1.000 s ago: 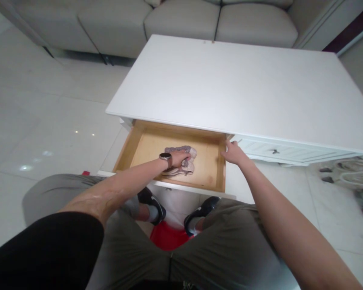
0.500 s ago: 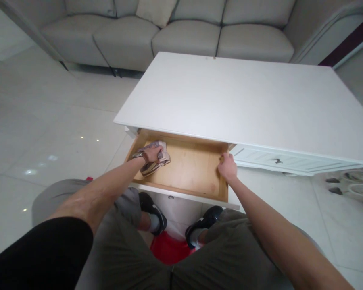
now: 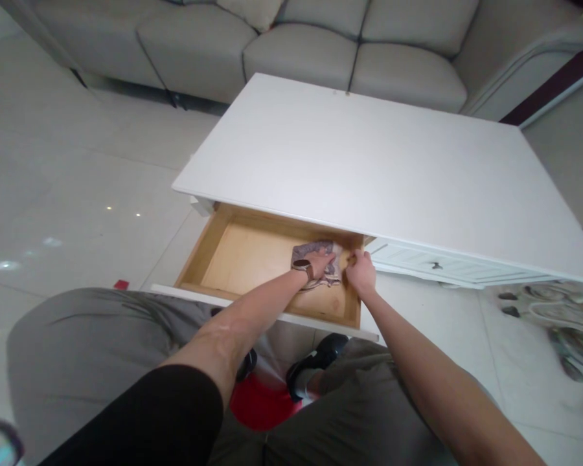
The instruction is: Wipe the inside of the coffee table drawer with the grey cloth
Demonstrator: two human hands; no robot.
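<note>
A patterned cloth (image 3: 303, 250) in purple-grey and beige lies bunched on the bottom of the open wooden drawer (image 3: 238, 251). My left hand (image 3: 322, 260), with a watch at its wrist, is closed over the cloth and presses it down near the drawer's right end. Just beside it, my right hand (image 3: 361, 270) grips the drawer's right side wall, its fingers curled over the top edge. Part of the cloth is hidden beneath my left hand.
The drawer belongs to a white coffee table (image 3: 369, 155). A second, closed drawer front with a dark knob (image 3: 436, 265) is at the right. Behind stands a grey sofa (image 3: 298, 58). A red stool (image 3: 262, 401) shows below me between my legs.
My left hand has carried the cloth from the drawer's left end across to its right end. The right hand stays on the drawer's side wall. The view has shifted slightly.
</note>
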